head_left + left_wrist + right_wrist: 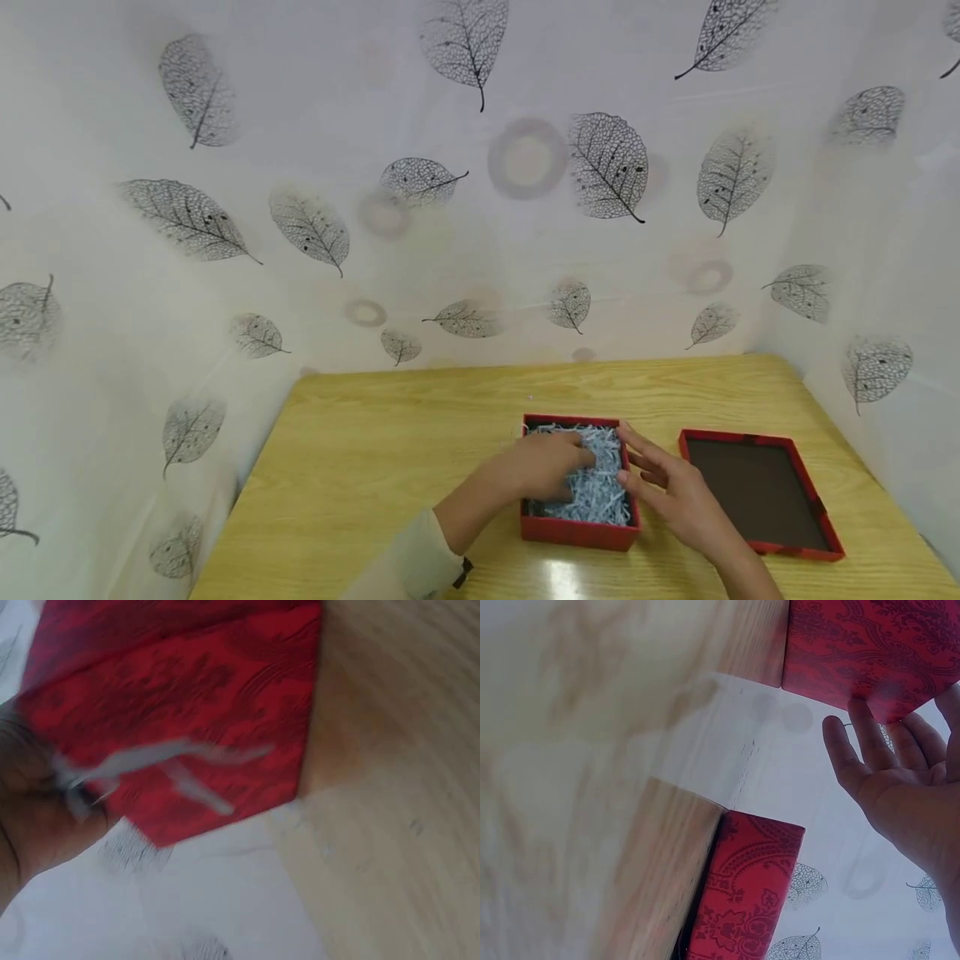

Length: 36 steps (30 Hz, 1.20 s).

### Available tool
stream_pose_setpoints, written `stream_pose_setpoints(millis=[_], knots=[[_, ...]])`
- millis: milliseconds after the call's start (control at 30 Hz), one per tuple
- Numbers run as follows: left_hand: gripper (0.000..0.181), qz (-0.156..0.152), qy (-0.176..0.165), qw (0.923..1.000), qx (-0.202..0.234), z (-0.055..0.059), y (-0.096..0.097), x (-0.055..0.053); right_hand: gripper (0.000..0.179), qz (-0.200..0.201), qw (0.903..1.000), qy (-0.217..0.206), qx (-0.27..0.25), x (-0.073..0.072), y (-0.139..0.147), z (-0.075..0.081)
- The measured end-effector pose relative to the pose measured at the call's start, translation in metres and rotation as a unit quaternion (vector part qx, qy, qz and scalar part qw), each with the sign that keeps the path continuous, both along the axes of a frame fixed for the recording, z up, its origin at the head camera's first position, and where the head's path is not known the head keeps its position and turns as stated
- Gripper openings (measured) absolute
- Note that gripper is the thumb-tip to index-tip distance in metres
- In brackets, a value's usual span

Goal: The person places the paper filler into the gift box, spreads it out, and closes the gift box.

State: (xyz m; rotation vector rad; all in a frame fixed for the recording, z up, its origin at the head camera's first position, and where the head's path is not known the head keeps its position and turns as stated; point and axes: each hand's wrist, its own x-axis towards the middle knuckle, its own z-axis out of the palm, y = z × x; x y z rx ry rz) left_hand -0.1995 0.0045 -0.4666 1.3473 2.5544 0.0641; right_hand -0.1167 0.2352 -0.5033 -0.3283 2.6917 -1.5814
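Observation:
A red box [577, 533] with a patterned covering stands on the table, filled with light-blue shredded paper [603, 496]. My left hand [543, 467] reaches over its left wall, with bent fingers down in the shreds. In the left wrist view, my left hand [37, 802] is blurred at the box's rim, and pale paper strips [150, 757] stick out from between thumb and fingers against the red side. My right hand [671, 492] rests its fingertips at the box's right rim. In the right wrist view, the right hand [907, 780] has its fingers loosely spread along the box wall [870, 660].
A shallow red lid [832, 533] with a dark inside lies upturned to the right of the box, close to my right forearm. Both stand on a yellow wood-grain table [375, 467]. A white leaf-printed sheet [480, 250] hangs behind the table and along its sides.

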Motion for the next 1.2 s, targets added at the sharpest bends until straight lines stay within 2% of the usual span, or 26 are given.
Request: stream_pose_setpoints(millis=[67,100,167,233,300,400,500,600,700,800,900,1000,1100,1200], knots=[[0.053,-0.003,-0.026,0.9977,0.063,0.011,-0.016,-0.005,0.065,0.001,1.0,0.001,-0.002,0.0,0.0,0.001],[0.054,-0.001,-0.038,0.994,0.102,0.016,-0.025,-0.009,0.066,-0.001,1.0,0.001,-0.001,0.0,0.0,0.001],[0.057,0.023,-0.066,0.981,0.181,0.023,-0.045,-0.018,0.066,-0.005,1.0,0.002,0.005,-0.001,0.001,0.002],[0.06,0.06,-0.094,0.9613,0.252,0.023,-0.064,-0.026,0.066,-0.011,0.9999,0.003,0.009,-0.001,0.002,0.003],[0.058,0.091,-0.125,0.9382,0.31,0.013,-0.078,-0.033,0.066,-0.015,0.9998,0.004,0.012,0.0,0.002,0.002],[0.054,0.12,-0.172,0.9102,0.357,-0.008,-0.093,-0.033,0.065,-0.011,0.9999,0.0,0.006,0.0,0.002,0.001],[0.056,0.122,-0.223,0.8924,0.373,-0.026,-0.1,-0.025,0.065,-0.009,0.9999,-0.009,0.001,-0.001,0.002,0.0],[0.07,0.129,-0.263,0.8782,0.378,-0.037,-0.104,-0.014,0.064,-0.009,0.9998,-0.015,-0.003,-0.002,0.001,0.0],[0.088,0.145,-0.272,0.8714,0.382,-0.038,-0.106,-0.004,0.065,-0.01,0.9998,-0.017,-0.004,-0.001,0.0,0.0],[0.09,0.144,-0.265,0.8703,0.389,-0.037,-0.107,0.005,0.066,-0.013,0.9997,-0.02,-0.003,-0.001,0.0,0.0],[0.068,0.125,-0.28,0.8644,0.398,-0.034,-0.11,0.012,0.066,-0.013,0.9997,-0.021,-0.004,-0.001,0.0,-0.001],[0.036,0.103,-0.273,0.8661,0.405,-0.031,-0.113,0.018,0.065,-0.007,0.9998,-0.02,-0.005,-0.001,-0.001,-0.001],[0.018,0.09,-0.247,0.8752,0.406,-0.025,-0.112,0.02,0.065,-0.004,0.9998,-0.018,-0.006,-0.002,-0.001,-0.001],[0.013,0.082,-0.227,0.8837,0.401,-0.02,-0.107,0.017,0.066,-0.009,0.9998,-0.02,-0.004,-0.003,-0.001,0.0]])
